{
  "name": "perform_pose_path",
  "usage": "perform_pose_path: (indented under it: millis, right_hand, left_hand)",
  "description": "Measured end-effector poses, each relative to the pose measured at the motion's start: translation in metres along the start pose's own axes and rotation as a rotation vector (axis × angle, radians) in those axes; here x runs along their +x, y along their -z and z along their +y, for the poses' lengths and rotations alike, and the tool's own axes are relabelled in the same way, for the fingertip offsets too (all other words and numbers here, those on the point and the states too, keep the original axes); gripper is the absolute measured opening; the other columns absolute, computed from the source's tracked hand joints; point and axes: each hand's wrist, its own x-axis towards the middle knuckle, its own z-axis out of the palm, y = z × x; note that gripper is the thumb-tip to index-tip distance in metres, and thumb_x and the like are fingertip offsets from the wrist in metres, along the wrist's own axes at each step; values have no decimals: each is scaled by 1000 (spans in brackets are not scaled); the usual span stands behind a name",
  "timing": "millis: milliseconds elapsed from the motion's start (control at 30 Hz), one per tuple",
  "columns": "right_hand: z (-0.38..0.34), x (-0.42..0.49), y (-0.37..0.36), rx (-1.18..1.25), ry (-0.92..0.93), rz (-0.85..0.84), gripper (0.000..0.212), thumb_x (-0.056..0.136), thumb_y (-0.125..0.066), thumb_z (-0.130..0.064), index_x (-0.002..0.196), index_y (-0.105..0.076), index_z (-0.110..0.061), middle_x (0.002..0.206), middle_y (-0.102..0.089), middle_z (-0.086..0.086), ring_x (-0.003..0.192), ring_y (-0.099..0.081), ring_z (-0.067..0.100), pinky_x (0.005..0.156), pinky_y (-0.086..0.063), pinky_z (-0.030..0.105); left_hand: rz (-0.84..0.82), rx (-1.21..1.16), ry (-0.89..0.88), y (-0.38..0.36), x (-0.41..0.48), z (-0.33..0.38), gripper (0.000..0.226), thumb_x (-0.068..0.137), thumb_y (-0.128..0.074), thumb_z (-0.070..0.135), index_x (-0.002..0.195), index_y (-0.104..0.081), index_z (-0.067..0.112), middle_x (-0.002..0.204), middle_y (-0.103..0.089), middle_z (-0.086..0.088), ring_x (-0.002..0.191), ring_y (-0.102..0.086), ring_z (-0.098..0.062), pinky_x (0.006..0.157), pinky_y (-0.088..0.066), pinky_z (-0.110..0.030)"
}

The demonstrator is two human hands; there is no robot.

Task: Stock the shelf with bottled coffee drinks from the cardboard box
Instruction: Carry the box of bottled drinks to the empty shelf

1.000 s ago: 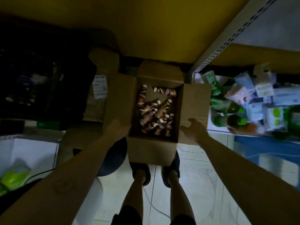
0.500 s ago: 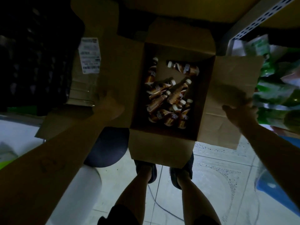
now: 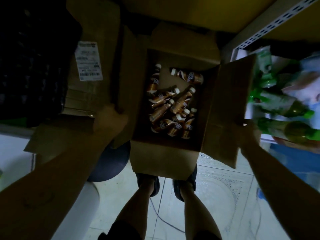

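Note:
An open cardboard box [image 3: 162, 160] sits in front of me above my feet, all flaps spread. Inside lie several brown coffee bottles [image 3: 173, 108] with white caps, jumbled on their sides; one bottle [image 3: 188, 76] lies apart at the far end. My left hand [image 3: 110, 122] grips the edge of the left flap. My right hand [image 3: 249, 131] holds the outer edge of the right flap [image 3: 226, 108], which is tilted upward. The shelf upright [image 3: 270, 26] with its perforated strip runs up at the right.
A low shelf at right holds green bottles [image 3: 284, 118] and pale packets [image 3: 304, 87]. A second carton with a white label [image 3: 88, 61] stands left of the box. A dark round stool [image 3: 110, 163] and a thin cable [image 3: 161, 220] are on the tiled floor.
The view has closed in on the box. My right hand slid out to the right flap's outer edge and raised it. My left hand took hold of the left flap.

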Motion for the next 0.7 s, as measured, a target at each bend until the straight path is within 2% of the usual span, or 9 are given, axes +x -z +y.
perform_pose_path:
  millis: [33,100,167,300,400,467,567,633,700]
  right_hand:
    - [-8,-10,-1,-65,40,-20,45,82,-69,-45,116,-60,-17,104,-66,10,81,-62,24,69,-52,35]
    - [-23,-23,-9,-170,110,-106,49,83,-63,-54,114,-64,-16,103,-69,9,79,-61,22,71,-50,31]
    - [-36,-28,-21,-244,145,-193,55,85,-57,-60,116,-63,-15,103,-70,8,82,-66,24,77,-55,36]
    - [-54,-35,-38,-442,162,-247,53,90,-43,-62,94,-60,-12,84,-69,9,76,-69,29,78,-57,41]
    - [-58,-36,-39,-524,109,-263,55,91,-44,-60,84,-58,-8,76,-68,8,71,-69,27,76,-58,41]
    - [-60,-35,-36,-573,82,-285,48,91,-50,-55,78,-57,-9,74,-68,8,70,-69,26,76,-58,41]
    - [-67,-31,-28,-671,71,-295,33,93,-54,-38,87,-60,-6,75,-69,8,70,-71,24,78,-58,39]
    - [-72,-33,-21,-726,94,-306,22,94,-54,-26,88,-60,-6,70,-69,6,59,-71,19,75,-59,36]
    - [-76,-37,-11,-751,139,-300,15,94,-53,-19,90,-60,-6,71,-70,5,58,-70,18,74,-58,35]
  left_hand:
    - [-47,31,-3,-1,-4,8,35,87,-63,34,107,-61,5,104,-63,-20,99,-58,-40,89,-48,-48]
    - [-151,126,-63,-5,-12,24,34,88,-57,40,98,-62,8,91,-63,-13,90,-61,-36,79,-50,-41]
    - [-199,272,-140,-12,-15,36,35,88,-54,44,83,-61,10,76,-60,-7,80,-62,-32,67,-48,-33]
    - [-216,435,-163,-28,-15,56,40,86,-52,51,83,-59,12,82,-61,-8,80,-61,-29,75,-53,-38]
    - [-229,519,-176,-33,-8,63,40,87,-51,52,84,-60,13,84,-61,-7,79,-60,-26,78,-53,-38]
    - [-225,577,-188,-34,-2,66,41,87,-50,53,80,-58,14,85,-63,-7,79,-60,-25,77,-53,-37]
    - [-272,652,-167,-38,6,67,42,87,-47,54,80,-55,13,93,-64,-9,87,-61,-27,82,-52,-37]
    - [-277,673,-158,-36,9,68,33,89,-51,44,91,-59,12,106,-63,-11,97,-60,-28,83,-49,-35]
    - [-172,674,-160,-25,11,69,29,89,-55,32,104,-63,9,110,-64,-13,101,-61,-31,75,-45,-35]
